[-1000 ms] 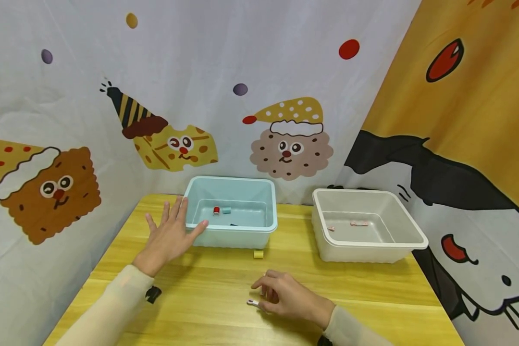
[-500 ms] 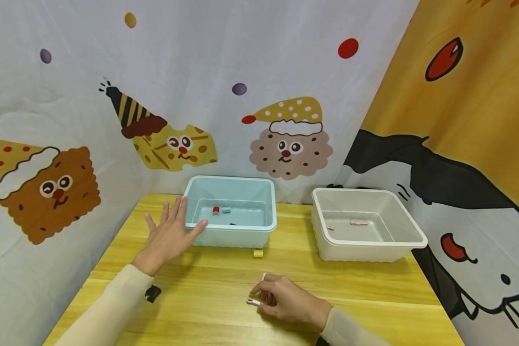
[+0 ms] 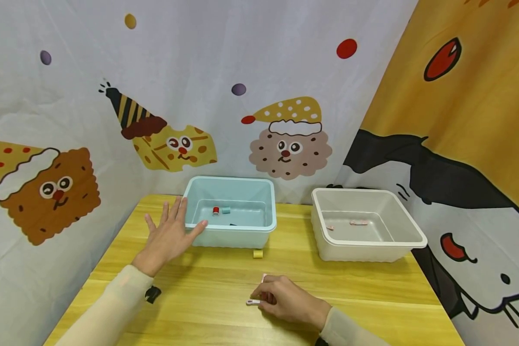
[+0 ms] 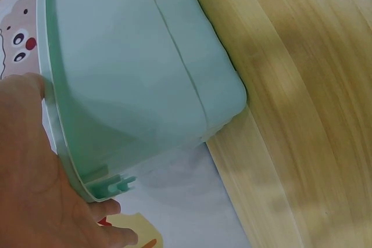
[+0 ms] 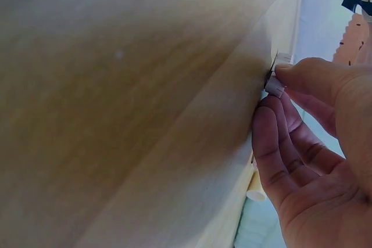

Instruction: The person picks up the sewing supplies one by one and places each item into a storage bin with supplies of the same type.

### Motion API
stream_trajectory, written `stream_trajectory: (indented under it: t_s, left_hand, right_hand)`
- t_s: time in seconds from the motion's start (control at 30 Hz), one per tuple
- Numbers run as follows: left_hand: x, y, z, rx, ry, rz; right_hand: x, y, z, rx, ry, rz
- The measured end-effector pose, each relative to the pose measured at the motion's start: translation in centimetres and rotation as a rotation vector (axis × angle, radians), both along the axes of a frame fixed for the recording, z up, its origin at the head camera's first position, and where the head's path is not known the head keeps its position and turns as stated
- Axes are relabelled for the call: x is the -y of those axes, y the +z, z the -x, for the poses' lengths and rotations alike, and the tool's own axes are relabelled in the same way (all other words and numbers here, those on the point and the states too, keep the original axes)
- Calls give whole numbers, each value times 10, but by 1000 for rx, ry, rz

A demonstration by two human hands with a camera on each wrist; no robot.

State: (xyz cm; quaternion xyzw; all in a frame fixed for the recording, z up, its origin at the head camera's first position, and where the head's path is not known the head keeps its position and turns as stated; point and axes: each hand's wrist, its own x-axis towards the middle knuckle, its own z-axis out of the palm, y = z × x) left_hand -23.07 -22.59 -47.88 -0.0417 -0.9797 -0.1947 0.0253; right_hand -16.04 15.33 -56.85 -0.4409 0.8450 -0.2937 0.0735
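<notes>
My left hand [image 3: 166,238] rests with spread fingers on the left front rim of the pale blue plastic bin [image 3: 229,239]; in the left wrist view the thumb lies over the rim. Low over the table, my right hand [image 3: 287,300] has its thumb and fingers bent around a small white strip [image 3: 253,302] with a dark mark near its end. The right wrist view has the thumb pressed against whitish pieces [image 5: 274,88], partly hidden by it. Just beyond the right knuckles a pinkish-white tip [image 3: 264,277] shows; whether it belongs to the same piece, I cannot tell.
A small yellow cylinder [image 3: 258,253] lies before the blue bin. Inside that bin are a red cylinder [image 3: 216,210], a teal cylinder [image 3: 226,210] and a dark sliver. An off-white bin [image 3: 367,245] at the right holds two pinkish pieces. A printed cloth hangs behind the table [image 3: 207,312].
The right hand has shifted very slightly, and the white strip by its thumb has turned a little. The left hand and both bins stay in place.
</notes>
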Motion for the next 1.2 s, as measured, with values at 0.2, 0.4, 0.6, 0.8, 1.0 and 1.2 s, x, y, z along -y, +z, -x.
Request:
stream_trajectory:
  t_s: [0.2,0.4,0.6,0.8,1.0,1.2]
  left_hand:
    - [0,0,0,-4,-3,-2]
    - [0,1,-1,-5,-6,-3]
    - [0,2,-2,-5,-6,-3]
    - [0,1,-1,-6,-6,-1]
    - [0,1,-1,-8,-7,-3]
    - [0,2,-1,-3,-4,-3]
  right_hand:
    - [0,0,1,3,-2,1]
    - [-1,1,0,6,-8,-11]
    - [-1,1,0,3,-5,-5]
    - [-1,3,1,20,-9,0]
    - [-2,9,1,38,-24,3]
    - [-3,16,4,-27,-30,11]
